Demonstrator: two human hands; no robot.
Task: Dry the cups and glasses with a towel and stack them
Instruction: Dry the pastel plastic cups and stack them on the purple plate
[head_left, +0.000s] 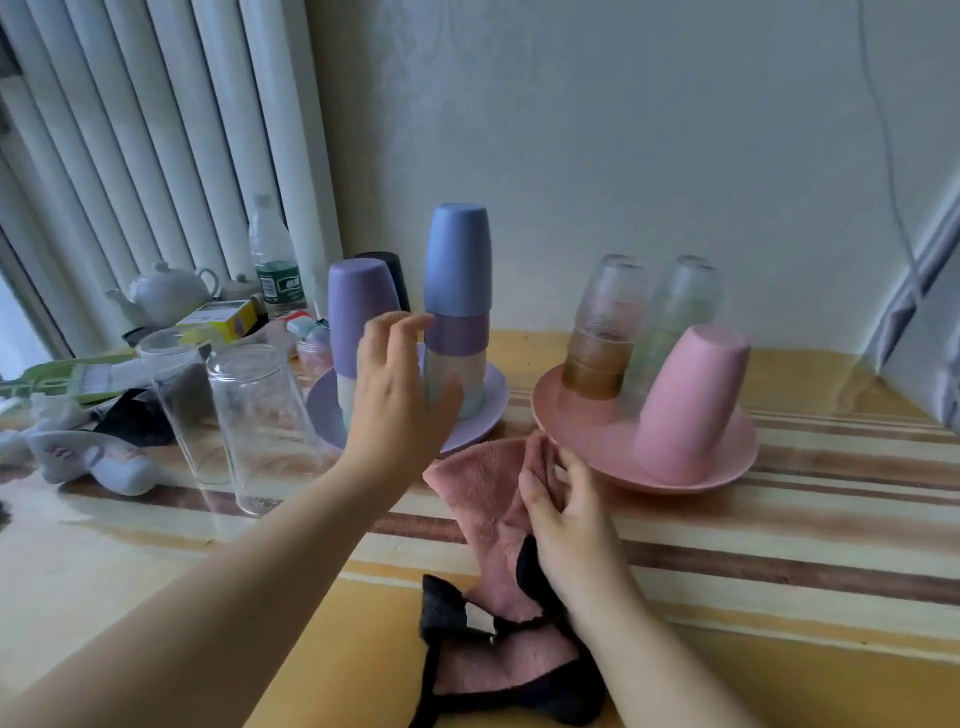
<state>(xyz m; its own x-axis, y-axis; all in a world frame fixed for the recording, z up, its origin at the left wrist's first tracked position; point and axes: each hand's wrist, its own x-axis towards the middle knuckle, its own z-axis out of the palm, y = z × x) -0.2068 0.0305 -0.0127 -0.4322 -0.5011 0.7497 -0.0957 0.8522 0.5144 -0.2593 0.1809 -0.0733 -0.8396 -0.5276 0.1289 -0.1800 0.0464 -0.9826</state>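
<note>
The left hand (400, 384), fingers spread and empty, is raised just before the upright purple cup stack (358, 332) on the purple plate (322, 410), while the towel (493, 493) is pinched by the right hand (566, 509).

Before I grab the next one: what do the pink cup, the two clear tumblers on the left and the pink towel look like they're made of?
Pink cup: opaque with a matte, even colour, probably plastic.
Clear tumblers: fully see-through with faint glints; glass likely, though clear plastic can't be ruled out.
Pink towel: fuzzy, plush pile with dark trim, probably microfibre or fleece cloth.
</note>
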